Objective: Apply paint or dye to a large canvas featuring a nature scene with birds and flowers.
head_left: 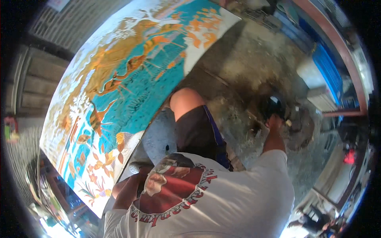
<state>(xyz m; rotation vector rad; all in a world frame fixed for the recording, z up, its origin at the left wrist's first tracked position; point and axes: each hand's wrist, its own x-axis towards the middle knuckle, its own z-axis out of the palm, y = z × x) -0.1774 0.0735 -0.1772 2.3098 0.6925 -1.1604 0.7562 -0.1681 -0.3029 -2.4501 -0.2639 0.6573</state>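
Note:
My right arm stretches out to a dark round pan [273, 104] low on the floor side, with a glossy dark patch inside. My right hand [274, 120] is at the pan's near edge, fingers drawn together. What they hold, if anything, is too small to make out. To the left lies a large cloth painting [137, 79] with brown long-legged birds, orange leaves and white branches on turquoise. My left forearm bends beside the painting's lower edge, and my left hand [143, 173] is in shadow by my shirt, its fingers hidden.
My bent knee [186, 102] is close to the painting's edge, beside a blue-grey surface [158, 137]. A stained concrete floor [254, 47] spreads to the right. Farther right are a blue ribbed plastic crate [328, 73], a pale block [321, 98] and a reddish frame.

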